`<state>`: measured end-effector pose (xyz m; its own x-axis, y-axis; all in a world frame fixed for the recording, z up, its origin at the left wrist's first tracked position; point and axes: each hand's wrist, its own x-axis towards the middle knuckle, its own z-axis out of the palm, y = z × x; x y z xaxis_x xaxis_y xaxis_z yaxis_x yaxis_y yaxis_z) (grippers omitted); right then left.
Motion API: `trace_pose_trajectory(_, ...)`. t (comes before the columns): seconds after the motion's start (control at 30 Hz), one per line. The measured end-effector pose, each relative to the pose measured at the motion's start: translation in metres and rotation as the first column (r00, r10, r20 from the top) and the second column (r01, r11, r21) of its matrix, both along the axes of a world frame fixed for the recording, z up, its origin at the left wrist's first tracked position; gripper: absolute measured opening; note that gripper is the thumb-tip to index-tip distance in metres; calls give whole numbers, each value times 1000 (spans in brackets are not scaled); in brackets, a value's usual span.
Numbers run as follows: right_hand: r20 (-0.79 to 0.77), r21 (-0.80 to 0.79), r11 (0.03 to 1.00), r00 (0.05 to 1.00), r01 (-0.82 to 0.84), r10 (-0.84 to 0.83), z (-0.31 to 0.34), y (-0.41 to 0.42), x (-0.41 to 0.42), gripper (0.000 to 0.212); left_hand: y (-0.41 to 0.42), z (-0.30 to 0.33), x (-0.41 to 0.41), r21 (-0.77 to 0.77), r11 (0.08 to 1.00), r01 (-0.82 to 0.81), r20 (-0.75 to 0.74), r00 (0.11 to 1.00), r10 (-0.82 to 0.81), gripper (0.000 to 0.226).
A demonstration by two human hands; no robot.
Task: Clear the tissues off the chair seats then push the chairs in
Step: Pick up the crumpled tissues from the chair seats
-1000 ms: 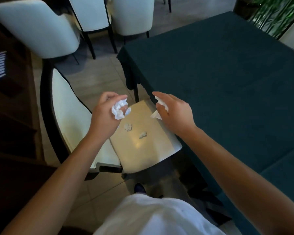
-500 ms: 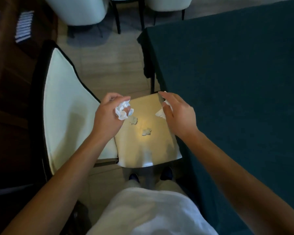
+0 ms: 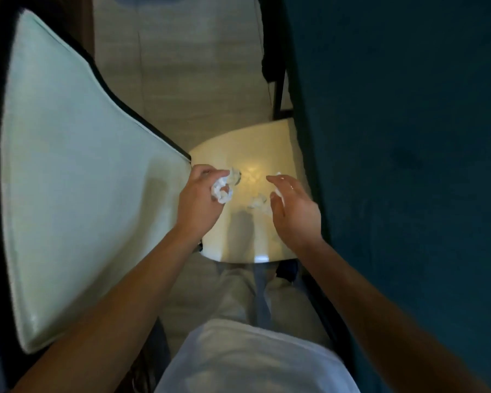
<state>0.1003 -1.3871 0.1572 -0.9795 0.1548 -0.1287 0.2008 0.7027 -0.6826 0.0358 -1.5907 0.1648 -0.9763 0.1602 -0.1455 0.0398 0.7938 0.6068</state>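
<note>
A cream chair seat (image 3: 267, 143) lies below me, its pale backrest (image 3: 68, 165) to the left. My left hand (image 3: 201, 202) is closed around a crumpled white tissue (image 3: 221, 190) just above the seat. A second crumpled tissue (image 3: 234, 176) sits on the seat at that hand's fingertips. A third tissue (image 3: 257, 201) lies on the seat between my hands. My right hand (image 3: 294, 208) hovers to its right, fingers curled, with a sliver of white tissue (image 3: 278, 174) showing past the fingers; most of that tissue is hidden.
A table under a dark teal cloth (image 3: 408, 165) runs along the right, its edge over the seat's right side, with a dark table leg (image 3: 278, 89) beyond. Tiled floor (image 3: 182, 80) lies ahead. My legs and white shirt fill the bottom.
My head has tilted down and closer over the chair. Both hands have lowered toward the seat, the left nearing one loose tissue and the right nearing the other.
</note>
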Motion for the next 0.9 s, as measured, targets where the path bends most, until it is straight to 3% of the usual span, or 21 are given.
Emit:
trace_pose_trajectory(0.4,324,81,996,945,22,-47,-131,-31,-37,40,13,-147,-73,-58,994,97,169,982,-86,41)
trace_pose_trajectory(0.53,447,102,988,882,118,-151,-172,-33,-46,41,12,-179,-84,-56,993,99,156,984,-90,39)
trace_pose_trajectory(0.9,496,140,982,850,124,-178,-229,-55,-60,44,-7,-253,-111,-288,929,231,294,945,-143,40)
